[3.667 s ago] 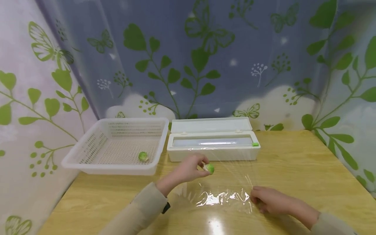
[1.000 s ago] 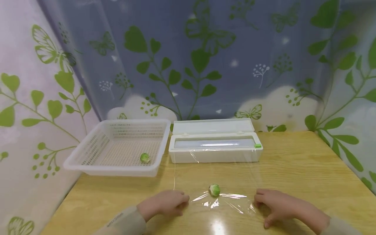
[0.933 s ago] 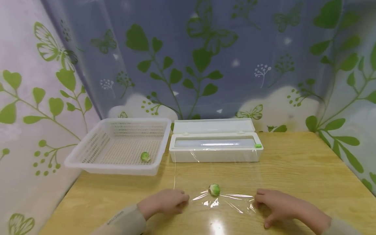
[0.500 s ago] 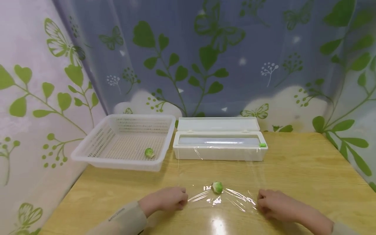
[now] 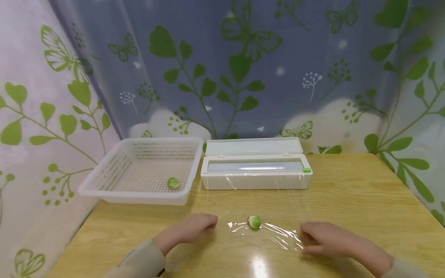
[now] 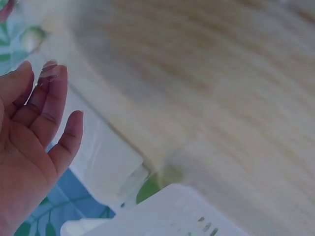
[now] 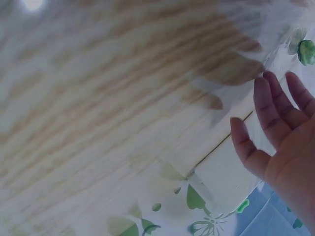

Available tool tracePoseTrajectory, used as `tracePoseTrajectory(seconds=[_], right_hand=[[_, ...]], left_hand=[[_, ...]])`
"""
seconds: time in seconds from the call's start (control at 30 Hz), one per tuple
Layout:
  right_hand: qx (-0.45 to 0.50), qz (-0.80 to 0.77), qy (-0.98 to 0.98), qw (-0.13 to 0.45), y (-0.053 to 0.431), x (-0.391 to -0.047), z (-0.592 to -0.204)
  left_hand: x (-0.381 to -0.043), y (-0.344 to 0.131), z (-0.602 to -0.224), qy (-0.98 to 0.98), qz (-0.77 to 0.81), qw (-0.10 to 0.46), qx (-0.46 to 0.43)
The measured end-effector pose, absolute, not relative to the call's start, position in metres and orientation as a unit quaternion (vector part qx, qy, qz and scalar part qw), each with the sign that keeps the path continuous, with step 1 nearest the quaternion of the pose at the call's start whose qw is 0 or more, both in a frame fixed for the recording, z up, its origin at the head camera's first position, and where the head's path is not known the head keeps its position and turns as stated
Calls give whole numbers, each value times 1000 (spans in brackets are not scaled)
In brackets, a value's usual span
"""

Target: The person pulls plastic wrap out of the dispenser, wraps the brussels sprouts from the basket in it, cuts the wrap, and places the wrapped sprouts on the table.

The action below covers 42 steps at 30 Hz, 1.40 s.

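Note:
A Brussels sprout (image 5: 254, 222) sits on a sheet of clear cling film (image 5: 281, 233) drawn toward me over the wooden table. The sheet runs from a roll in a white dispenser box (image 5: 257, 181), whose lid stands raised. My left hand (image 5: 194, 227) is at the sheet's left side, thumb and fingers loosely bent. In the left wrist view, a glossy bit of film (image 6: 48, 73) lies at its fingertips. At the right side, my right hand (image 5: 328, 238) has its thumb apart from the fingers. Its relaxed fingertips (image 7: 261, 81) are at the film in the right wrist view.
A white slotted basket (image 5: 133, 197) stands at the back left, with another Brussels sprout (image 5: 172, 183) inside. A green cutter slider (image 5: 306, 170) is at the dispenser's right end. Behind the table (image 5: 347, 185) hangs a leaf-patterned curtain (image 5: 194, 96).
The left hand laid the sprout on the film and took the sheet's left side. Over the last half second, that hand shifted left and the right hand's thumb parted from its fingers.

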State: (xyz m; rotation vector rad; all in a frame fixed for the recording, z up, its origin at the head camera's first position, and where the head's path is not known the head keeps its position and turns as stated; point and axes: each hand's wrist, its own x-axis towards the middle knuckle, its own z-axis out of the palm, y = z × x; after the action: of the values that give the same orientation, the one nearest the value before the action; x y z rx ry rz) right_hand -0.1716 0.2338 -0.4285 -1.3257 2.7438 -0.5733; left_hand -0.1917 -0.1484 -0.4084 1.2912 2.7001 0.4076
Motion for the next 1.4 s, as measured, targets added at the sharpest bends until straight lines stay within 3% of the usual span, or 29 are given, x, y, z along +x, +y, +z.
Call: tracePoseTrajectory(seconds=[0.13, 0.37, 0.47, 0.63, 0.77, 0.87, 1.0, 1.13, 1.4], right_hand=[[-420, -161, 893, 31, 231, -168, -429], [-419, -165, 892, -43, 230, -172, -430], [-425, -171, 888, -41, 229, -173, -429], [-407, -122, 905, -15, 227, -168, -430], [-423, -96, 899, -59, 225, -166, -435], [-445, -141, 879, -98, 227, -169, -438], [-455, -258, 851, -58, 232, -175, -433], [-430, -348, 832, -40, 239, -182, -423], [-381, -360, 846, -95, 244, -189, -410]], left_hand=[[-195, -150, -400, 895, 178, 41, 406], [-202, -148, -389, 913, 222, -3, 341], [-206, -148, -386, 916, 237, -8, 325], [-211, -148, -385, 914, 233, -21, 333], [-211, -147, -383, 910, 220, -23, 351], [-210, -148, -383, 912, 224, -13, 344], [-211, -150, -386, 912, 255, 0, 322], [-214, -147, -389, 911, 259, -29, 319], [-219, -140, -400, 922, 254, -50, 289]])
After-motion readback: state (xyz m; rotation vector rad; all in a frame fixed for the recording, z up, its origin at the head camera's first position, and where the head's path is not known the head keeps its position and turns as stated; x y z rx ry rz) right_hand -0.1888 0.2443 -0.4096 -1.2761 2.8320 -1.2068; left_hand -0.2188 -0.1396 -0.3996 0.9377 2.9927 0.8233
